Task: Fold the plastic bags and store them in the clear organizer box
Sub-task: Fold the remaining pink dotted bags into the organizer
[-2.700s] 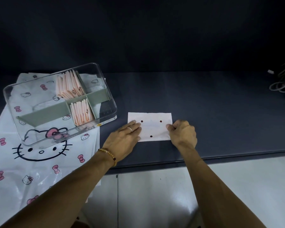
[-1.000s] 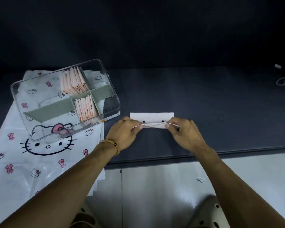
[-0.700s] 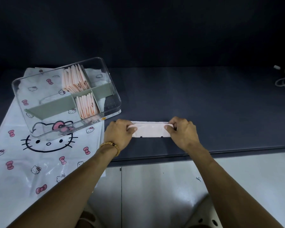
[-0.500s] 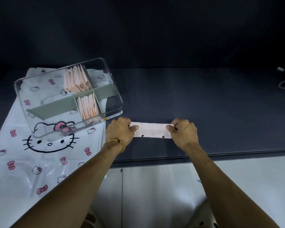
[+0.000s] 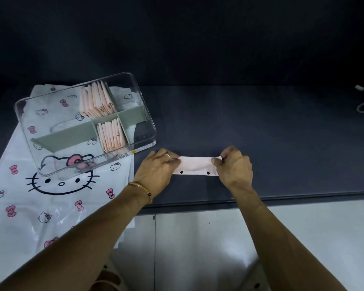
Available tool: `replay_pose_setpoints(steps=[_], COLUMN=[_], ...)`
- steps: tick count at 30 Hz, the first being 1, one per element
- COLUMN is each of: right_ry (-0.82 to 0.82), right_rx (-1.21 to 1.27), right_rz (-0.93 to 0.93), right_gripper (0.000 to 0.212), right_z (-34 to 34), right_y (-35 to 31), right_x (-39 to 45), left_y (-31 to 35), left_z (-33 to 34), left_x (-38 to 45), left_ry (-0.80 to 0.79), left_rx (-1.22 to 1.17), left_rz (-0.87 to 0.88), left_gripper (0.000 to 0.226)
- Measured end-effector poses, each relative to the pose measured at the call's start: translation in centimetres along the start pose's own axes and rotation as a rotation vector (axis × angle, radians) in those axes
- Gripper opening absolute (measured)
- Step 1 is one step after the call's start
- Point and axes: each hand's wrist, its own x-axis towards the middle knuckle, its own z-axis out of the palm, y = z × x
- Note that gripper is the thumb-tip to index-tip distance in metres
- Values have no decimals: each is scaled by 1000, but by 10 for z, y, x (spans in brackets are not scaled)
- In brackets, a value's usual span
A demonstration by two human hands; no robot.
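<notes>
Both arms reach forward. My left hand (image 5: pixel 159 171) and right hand (image 5: pixel 233 168) each pinch one end of the folded bag (image 5: pixel 195 168), flat on the table (image 5: pixel 261 133) just right of the organizer box (image 5: pixel 147 116). Versus 2.7 s ago: the rectangle is now a narrow strip.

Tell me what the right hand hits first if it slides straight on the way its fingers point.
The right hand points left along the bag strip it pinches. Going on, it would likely meet the left hand holding the other end; the box lies farther off.
</notes>
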Motion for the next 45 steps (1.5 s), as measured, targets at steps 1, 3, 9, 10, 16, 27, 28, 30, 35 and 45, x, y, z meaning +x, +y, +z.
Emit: replay_pose_setpoints(steps=[1,3,9,10,16,27,28,30,35,45], right_ry=[35,157,147,104,100,49,109,192,138,-26], right_rx=[-61,-218,-234,-199,-166,-325,-313,-276,-245,-51], right_rz=[-36,-182,-710,-686,-712,-552,-565,-677,-840,-840], right_gripper=[23,22,25,33,35,33,29,24,24,27], right_z=[0,3,55,61,55,6,7,15,31,27], right_y=[-1,-5,-35,-35,-4,44,39,29,26,16], right_x=[-3,-9,-50,-53,-37,-20,-27,-47,-76,-95], left_y=[-5,-11,-11,-11,-13,-1,5,18,37,45], left_z=[1,4,5,5,5,-1,-4,-8,-14,-24], left_x=[-3,-10,-12,-12,-16,-20,-23,-34,-72,-63], left_ry=[-4,-23,-37,-40,-72,-115,-81,-43,-135,-171], left_rx=[16,21,-62,-62,-41,32,75,143,84,-203], left_rz=[40,71,6,2,-3,-38,-30,-28,-11,-182], left_gripper=[27,26,25,27,30,30,26,22,49,25])
